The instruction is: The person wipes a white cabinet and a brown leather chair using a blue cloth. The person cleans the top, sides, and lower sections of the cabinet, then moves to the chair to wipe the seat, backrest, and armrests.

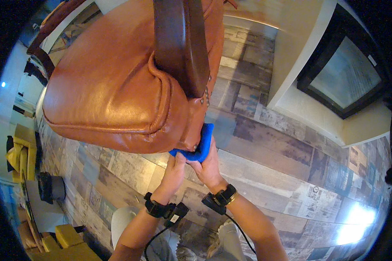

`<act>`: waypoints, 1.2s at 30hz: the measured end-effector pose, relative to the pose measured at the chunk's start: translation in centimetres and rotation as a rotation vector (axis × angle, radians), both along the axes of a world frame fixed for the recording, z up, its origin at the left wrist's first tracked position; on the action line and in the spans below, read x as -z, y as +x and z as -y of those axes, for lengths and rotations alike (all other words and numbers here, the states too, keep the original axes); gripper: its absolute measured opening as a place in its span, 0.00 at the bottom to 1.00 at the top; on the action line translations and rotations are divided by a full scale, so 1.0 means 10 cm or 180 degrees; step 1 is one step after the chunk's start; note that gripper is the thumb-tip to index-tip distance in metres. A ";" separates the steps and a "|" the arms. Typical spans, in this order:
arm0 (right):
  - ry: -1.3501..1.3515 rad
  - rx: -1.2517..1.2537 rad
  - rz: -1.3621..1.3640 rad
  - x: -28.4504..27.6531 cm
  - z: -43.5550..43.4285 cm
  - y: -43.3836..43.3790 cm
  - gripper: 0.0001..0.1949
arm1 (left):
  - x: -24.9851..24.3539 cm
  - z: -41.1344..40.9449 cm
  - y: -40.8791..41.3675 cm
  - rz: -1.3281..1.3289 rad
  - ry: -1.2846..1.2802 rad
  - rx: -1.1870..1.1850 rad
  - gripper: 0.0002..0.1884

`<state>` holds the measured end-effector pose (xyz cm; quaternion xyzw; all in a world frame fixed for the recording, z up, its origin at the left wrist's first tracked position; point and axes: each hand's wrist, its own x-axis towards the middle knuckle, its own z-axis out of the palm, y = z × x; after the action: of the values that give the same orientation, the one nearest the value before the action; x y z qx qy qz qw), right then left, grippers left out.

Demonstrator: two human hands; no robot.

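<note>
A brown leather armchair (111,91) fills the upper left, with its padded seat turned towards me. The dark wooden arm support (181,45) rises from the seat, and round metal nailheads run down the side below it. Wrapped around the lower corner of the chair is a thick blue cloth (206,140). My left hand (176,166) grips the cloth's left end under the seat edge. On its right side, my right hand (209,164) holds the same cloth, thumb towards the chair. Some fingertips of both hands are hidden behind the cloth.
Patterned plank flooring (268,140) spreads under the chair. To the right, a dark-framed glass panel (346,71) stands by a pale wall. A grey bin (57,187) with a black liner and yellow padded pieces (67,236) are at the left. Black devices with cables sit on both wrists.
</note>
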<state>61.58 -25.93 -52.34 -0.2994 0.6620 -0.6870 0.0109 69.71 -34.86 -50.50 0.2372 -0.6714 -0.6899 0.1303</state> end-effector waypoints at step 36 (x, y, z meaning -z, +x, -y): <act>0.1350 0.1557 -0.2881 -0.60 0.40 -0.69 0.27 | -0.57 0.09 -0.77 -0.0704 0.1377 -0.0173 0.23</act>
<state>54.64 -29.93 -46.39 -0.3935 0.7746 -0.3241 -0.3743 61.99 -35.74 -44.85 0.2006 -0.4830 -0.8357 0.1677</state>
